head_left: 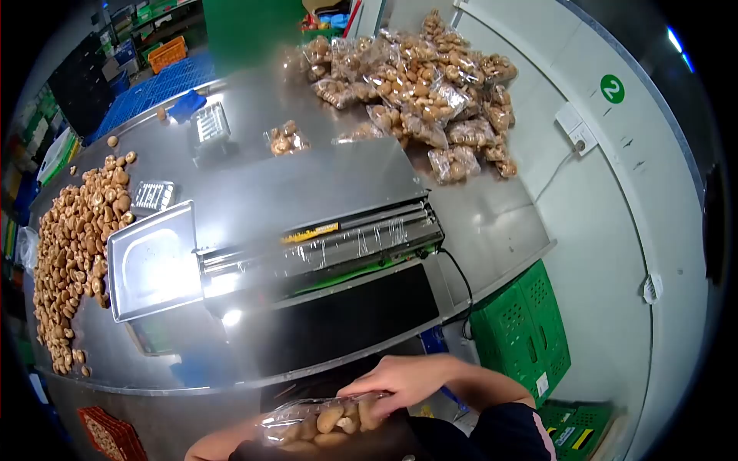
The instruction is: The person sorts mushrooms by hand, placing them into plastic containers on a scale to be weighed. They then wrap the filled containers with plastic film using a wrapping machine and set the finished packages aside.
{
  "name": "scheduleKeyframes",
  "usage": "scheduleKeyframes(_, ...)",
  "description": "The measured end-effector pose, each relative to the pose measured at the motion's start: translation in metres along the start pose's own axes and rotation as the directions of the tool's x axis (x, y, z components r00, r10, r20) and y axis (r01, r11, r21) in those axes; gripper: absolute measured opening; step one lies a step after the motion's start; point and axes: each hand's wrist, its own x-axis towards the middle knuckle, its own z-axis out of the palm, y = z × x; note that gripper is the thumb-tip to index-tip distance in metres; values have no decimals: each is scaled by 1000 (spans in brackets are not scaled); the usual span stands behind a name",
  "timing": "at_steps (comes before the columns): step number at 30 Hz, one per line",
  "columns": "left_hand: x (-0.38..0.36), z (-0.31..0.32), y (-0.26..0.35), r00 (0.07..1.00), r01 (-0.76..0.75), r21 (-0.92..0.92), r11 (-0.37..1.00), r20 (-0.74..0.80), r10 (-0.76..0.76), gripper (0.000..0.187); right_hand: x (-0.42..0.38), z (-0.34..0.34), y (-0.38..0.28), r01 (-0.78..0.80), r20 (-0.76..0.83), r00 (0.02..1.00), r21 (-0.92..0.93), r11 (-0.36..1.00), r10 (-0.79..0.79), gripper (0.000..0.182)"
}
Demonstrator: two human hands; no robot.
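Note:
A clear plastic pack of brown mushrooms [330,421] is held close to my body, below the steel table's front edge. My right hand [401,380] comes in from the right and grips the pack's top right part, fingers closed over the film. At the pack's left end is my left hand [247,432]; its fingers are hidden by the pack and the frame's lower edge. Ahead of both hands stands a film wrapping machine [319,250], with clear film stretched across its roller and a dark flat plate at its front.
Loose mushrooms [81,242] are heaped on the table's left, beside a metal tray [154,265]. Empty clear plastic trays [209,123] lie behind. Many wrapped mushroom packs [430,92] are piled at the back right. Green crates [526,330] stand right, by the white wall [615,230].

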Motion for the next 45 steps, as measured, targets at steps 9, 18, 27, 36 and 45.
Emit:
scheduleKeyframes(9,-17,-41,-6,770,-79,56,995,-630,97,25,-5,-145,-10,-560,-570,531,319,764,627,29)
scheduleKeyframes(18,-85,-57,10,400,-359,166,918,-861,313,19,61,-265,-1,139,-847,517,226,964,124,48)
scheduleKeyframes(27,-220,-143,1,-52,-324,496,806,-859,509,19,235,-147,-18,-380,-640,711,-1,925,291,18)
scheduleKeyframes(36,-487,-282,9,-611,202,621,757,-524,594,52,414,-83,-37,-489,-653,730,-288,824,204,13)
scheduleKeyframes(45,-656,-394,-66,-825,234,438,868,-384,416,62,592,-43,-38,-353,-278,933,-589,727,228,33)
